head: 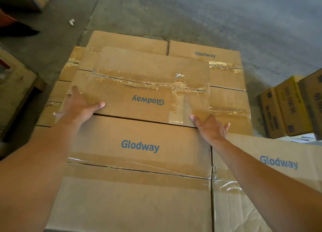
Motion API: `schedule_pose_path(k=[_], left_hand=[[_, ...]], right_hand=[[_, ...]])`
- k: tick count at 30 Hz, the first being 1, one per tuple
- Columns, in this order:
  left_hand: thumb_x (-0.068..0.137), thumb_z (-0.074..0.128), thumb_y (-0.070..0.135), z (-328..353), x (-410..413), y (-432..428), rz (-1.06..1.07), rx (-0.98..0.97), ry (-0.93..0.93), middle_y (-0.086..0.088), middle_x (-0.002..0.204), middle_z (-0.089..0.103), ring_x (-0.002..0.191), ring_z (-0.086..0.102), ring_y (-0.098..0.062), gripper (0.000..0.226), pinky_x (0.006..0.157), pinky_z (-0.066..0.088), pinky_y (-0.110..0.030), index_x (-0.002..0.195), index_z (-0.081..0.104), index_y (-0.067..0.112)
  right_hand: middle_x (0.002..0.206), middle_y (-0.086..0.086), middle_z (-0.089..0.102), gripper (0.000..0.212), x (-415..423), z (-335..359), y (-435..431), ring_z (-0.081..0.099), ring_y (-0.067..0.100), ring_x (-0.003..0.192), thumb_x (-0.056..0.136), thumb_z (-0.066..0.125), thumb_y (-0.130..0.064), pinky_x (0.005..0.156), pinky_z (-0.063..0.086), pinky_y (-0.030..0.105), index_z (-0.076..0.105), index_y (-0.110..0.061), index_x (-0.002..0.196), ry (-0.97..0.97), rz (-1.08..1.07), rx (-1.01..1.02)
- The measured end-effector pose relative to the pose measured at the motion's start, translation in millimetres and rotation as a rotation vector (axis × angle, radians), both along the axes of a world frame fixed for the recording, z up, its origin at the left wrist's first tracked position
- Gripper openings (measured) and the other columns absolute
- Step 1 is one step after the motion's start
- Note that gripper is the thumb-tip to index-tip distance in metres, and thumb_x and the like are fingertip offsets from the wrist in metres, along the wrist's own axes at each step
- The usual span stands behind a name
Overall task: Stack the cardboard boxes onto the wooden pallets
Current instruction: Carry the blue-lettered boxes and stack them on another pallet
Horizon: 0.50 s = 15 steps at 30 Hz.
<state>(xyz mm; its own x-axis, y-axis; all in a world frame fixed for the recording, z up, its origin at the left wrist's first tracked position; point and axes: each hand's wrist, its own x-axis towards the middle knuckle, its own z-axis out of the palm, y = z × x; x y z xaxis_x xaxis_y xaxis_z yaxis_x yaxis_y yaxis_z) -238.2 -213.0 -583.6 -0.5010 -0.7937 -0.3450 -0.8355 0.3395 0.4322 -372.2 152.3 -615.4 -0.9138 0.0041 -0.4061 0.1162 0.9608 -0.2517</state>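
Note:
A taped cardboard box [142,78] printed "Glodway" upside down lies on top of the stack, a layer above the boxes behind it. My left hand [79,104] lies flat on its near left corner, thumb along the near edge. My right hand [211,127] presses with straight fingers against its near right corner. Just in front of it sits another Glodway box [139,170] at about the same height, and a third [271,164] is to the right. Lower boxes [209,56] fill the layer behind. The pallet under the stack is hidden.
Cracked concrete floor [191,14] stretches beyond the stack. Several yellow-brown printed cartons [289,108] stand at the right. A worn carton [15,85] stands at the left edge, and dark objects sit at the top left.

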Motion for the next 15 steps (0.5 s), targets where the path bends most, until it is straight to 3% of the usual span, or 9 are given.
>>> schedule_pose_path(k=[2,6,10,15], left_hand=[[0.074,0.084,0.052,1.6,-1.7,12.7,-0.010,-0.095,0.006,-0.018,0.157,0.035,0.145,0.033,-0.040,0.108,0.114,0.011,-0.073,0.154,0.021,0.019],[0.081,0.078,0.049,10.6,-6.8,54.8,-0.116,-0.195,0.114,-0.023,0.150,0.041,0.138,0.040,-0.042,0.095,0.115,0.023,-0.065,0.154,0.026,0.017],[0.087,0.070,0.046,32.5,-20.3,109.0,-0.247,-0.221,0.170,-0.022,0.143,0.048,0.129,0.049,-0.043,0.076,0.113,0.032,-0.058,0.149,0.040,0.014],[0.088,0.068,0.043,75.2,-45.6,192.7,-0.343,-0.195,0.265,-0.017,0.141,0.054,0.129,0.051,-0.039,0.063,0.112,0.036,-0.050,0.141,0.052,0.014]], right_hand=[[0.126,0.017,0.065,0.085,-0.6,3.0,3.4,0.053,0.035,0.131,0.090,0.037,-0.078,0.122,0.006,0.053,0.049,-0.005,0.132,-0.014,0.027,-0.012],[0.148,0.016,0.052,0.081,1.9,20.0,25.2,0.043,0.037,0.140,0.095,0.040,-0.070,0.118,0.018,0.056,0.035,-0.010,0.149,0.030,0.069,-0.062],[0.149,0.016,0.050,0.075,-1.1,51.6,62.2,0.044,0.039,0.137,0.097,0.040,-0.067,0.111,0.036,0.052,0.037,-0.013,0.149,0.080,0.073,-0.079],[0.143,0.018,0.054,0.074,-10.3,102.3,129.9,0.049,0.041,0.131,0.097,0.039,-0.068,0.102,0.045,0.050,0.041,-0.014,0.146,0.191,0.067,-0.065]])
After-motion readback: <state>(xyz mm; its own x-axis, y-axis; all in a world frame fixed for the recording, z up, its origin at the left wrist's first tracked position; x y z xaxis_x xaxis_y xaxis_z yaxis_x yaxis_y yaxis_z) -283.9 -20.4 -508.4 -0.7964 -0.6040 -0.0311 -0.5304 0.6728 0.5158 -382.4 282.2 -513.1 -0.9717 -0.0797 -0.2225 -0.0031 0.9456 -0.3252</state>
